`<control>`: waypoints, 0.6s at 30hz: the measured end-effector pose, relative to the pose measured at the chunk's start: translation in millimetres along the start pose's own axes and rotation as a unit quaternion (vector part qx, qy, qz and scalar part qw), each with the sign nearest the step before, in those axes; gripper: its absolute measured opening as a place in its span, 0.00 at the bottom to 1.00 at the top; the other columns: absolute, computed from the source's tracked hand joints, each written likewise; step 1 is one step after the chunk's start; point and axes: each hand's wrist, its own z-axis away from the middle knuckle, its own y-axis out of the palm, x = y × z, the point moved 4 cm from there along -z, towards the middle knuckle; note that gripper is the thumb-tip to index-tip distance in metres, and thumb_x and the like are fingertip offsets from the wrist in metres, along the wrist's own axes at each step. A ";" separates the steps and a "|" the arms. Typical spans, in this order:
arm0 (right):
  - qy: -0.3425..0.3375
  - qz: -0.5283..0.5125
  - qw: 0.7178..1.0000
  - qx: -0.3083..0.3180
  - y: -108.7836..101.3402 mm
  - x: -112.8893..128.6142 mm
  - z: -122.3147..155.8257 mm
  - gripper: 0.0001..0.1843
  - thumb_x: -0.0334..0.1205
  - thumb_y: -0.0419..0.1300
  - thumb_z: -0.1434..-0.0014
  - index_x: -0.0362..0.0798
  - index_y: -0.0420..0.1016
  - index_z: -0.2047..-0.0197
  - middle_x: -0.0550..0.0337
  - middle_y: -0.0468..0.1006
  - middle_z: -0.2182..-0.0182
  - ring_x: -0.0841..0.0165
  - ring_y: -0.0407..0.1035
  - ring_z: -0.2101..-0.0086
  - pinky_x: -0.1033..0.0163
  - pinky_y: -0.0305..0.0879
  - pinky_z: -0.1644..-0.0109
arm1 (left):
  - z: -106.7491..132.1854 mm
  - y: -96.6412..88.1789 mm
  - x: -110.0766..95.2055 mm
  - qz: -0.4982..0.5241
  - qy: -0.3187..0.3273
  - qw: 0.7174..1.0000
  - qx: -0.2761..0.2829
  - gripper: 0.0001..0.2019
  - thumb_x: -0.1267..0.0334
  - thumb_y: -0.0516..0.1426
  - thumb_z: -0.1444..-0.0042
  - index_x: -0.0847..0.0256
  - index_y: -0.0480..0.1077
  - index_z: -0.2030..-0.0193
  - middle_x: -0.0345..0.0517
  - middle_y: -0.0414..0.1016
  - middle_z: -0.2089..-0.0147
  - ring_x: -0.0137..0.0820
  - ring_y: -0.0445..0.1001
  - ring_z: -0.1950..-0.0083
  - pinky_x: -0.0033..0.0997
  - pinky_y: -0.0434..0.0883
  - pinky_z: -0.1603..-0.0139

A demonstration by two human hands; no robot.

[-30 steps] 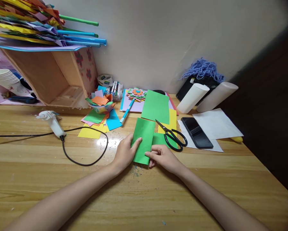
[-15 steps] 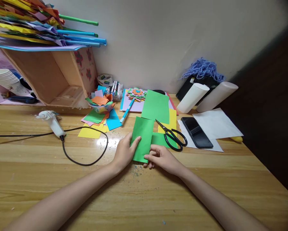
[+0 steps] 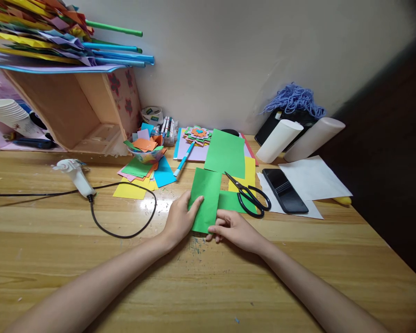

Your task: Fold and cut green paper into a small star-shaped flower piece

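Observation:
A tall rectangle of green paper [image 3: 205, 196] is held between my two hands, just above the wooden table. My left hand [image 3: 180, 219] grips its left edge, thumb on the front and the other fingers behind. At the lower right corner, my right hand [image 3: 230, 227] pinches the paper between thumb and fingers. Black-handled scissors [image 3: 251, 196] lie open to the right, partly on another green paper piece [image 3: 230, 201]. Behind the held sheet rests a larger green sheet [image 3: 225, 155], overlapping a yellow sheet [image 3: 250, 172].
Left stands a white glue gun [image 3: 74, 178] with a looping black cable [image 3: 155, 210]. A bowl of paper scraps [image 3: 145, 150], a layered paper flower [image 3: 196, 135] and an open box [image 3: 90, 115] are farther back. A phone [image 3: 284, 191] and white paper rolls [image 3: 279, 141] occupy the right.
The lower edge of the green paper and my right fingertips have shifted very slightly upward. Both hands keep the same hold.

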 end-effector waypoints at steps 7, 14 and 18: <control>0.000 -0.011 1.000 0.006 -1.9 -3.1 -1.2 0.18 0.51 0.51 0.41 0.44 0.63 0.72 0.53 0.79 0.74 0.74 0.69 0.77 0.68 0.65 0.71 | -0.4 0.0 -3.0 0.035 0.018 0.999 0.001 0.12 0.55 0.49 0.42 0.61 0.68 0.63 0.44 0.74 0.64 0.32 0.71 0.64 0.28 0.65 0.64; -0.001 -0.018 1.000 0.002 -0.8 -1.7 -0.1 0.18 0.52 0.52 0.42 0.44 0.63 0.72 0.54 0.79 0.74 0.74 0.68 0.77 0.68 0.65 0.71 | -0.4 0.2 -2.5 0.045 0.018 0.999 0.003 0.12 0.55 0.50 0.42 0.61 0.68 0.64 0.43 0.74 0.65 0.31 0.71 0.65 0.27 0.65 0.65; 0.001 -0.015 1.000 0.000 -0.8 0.0 0.7 0.18 0.52 0.53 0.43 0.44 0.64 0.72 0.55 0.78 0.75 0.73 0.69 0.77 0.67 0.65 0.71 | -0.5 0.5 -2.0 0.042 0.021 0.999 0.002 0.12 0.55 0.50 0.42 0.61 0.68 0.65 0.43 0.74 0.66 0.31 0.70 0.67 0.27 0.64 0.67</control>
